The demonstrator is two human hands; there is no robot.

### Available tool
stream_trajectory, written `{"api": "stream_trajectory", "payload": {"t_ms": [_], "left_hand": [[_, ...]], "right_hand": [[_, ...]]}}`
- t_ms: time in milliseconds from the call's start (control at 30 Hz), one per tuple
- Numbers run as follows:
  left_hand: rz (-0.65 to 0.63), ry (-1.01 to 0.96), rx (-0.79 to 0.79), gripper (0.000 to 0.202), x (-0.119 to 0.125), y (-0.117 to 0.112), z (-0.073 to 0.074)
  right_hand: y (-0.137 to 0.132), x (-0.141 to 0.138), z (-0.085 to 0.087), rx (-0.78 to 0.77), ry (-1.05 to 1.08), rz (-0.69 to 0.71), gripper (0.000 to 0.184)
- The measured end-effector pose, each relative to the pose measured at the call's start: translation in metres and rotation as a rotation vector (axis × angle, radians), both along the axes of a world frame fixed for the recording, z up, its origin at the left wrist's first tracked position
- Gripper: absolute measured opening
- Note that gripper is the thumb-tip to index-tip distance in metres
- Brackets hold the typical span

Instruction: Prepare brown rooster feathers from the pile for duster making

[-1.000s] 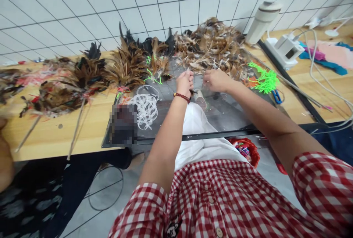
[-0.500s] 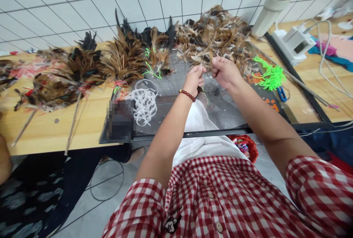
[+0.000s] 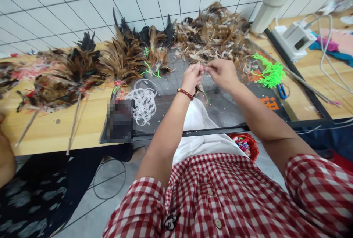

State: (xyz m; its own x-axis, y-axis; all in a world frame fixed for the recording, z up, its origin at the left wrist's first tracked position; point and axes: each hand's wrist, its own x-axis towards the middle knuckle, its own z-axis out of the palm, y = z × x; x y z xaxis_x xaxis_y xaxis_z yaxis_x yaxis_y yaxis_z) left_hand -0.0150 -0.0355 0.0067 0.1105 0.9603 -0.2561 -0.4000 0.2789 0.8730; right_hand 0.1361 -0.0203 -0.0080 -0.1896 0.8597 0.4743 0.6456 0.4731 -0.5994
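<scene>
My left hand (image 3: 192,79), with a red bead bracelet on its wrist, and my right hand (image 3: 222,72) meet fingertip to fingertip above a dark cutting mat (image 3: 226,109). Both are closed in a pinch on a small bunch of brown feathers (image 3: 202,88) that hangs down between them. Just beyond my hands lies a big loose pile of brown feathers (image 3: 215,34). A coil of white plastic ties (image 3: 143,102) rests on the mat left of my left hand.
Finished feather dusters (image 3: 82,69) with sticks lie on the wooden table at left. Neon green ties (image 3: 268,72), blue scissors (image 3: 281,91), a white device with cables (image 3: 296,38) and a white bottle (image 3: 271,4) sit at right. Another person's arm (image 3: 5,157) shows at far left.
My hands rose from the mat and came together, fingertips now touching over the feather bunch. The view shifted slightly.
</scene>
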Motion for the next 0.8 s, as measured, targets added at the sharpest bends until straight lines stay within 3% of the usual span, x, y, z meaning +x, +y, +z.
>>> {"api": "stream_trajectory", "payload": {"t_ms": [133, 267, 467, 700, 800], "left_hand": [[0.092, -0.013, -0.019, 0.031, 0.001, 0.001, 0.0], [0.132, -0.054, -0.027, 0.03, 0.008, -0.002, 0.0], [0.103, -0.129, -0.066, 0.025, 0.02, -0.004, -0.005], [0.048, -0.239, -0.016, 0.021, 0.016, 0.0, -0.011], [0.108, -0.243, -0.004, 0.025, 0.016, 0.002, -0.012]], "right_hand": [[-0.002, 0.0, 0.002, 0.009, 0.158, -0.116, 0.037], [-0.01, -0.001, 0.009, 0.104, 0.037, -0.166, 0.037], [-0.016, -0.007, 0.014, 0.153, -0.296, -0.111, 0.044], [-0.015, -0.004, 0.016, 0.12, -0.187, 0.025, 0.036], [-0.018, -0.002, 0.017, 0.083, -0.224, 0.062, 0.035]]}}
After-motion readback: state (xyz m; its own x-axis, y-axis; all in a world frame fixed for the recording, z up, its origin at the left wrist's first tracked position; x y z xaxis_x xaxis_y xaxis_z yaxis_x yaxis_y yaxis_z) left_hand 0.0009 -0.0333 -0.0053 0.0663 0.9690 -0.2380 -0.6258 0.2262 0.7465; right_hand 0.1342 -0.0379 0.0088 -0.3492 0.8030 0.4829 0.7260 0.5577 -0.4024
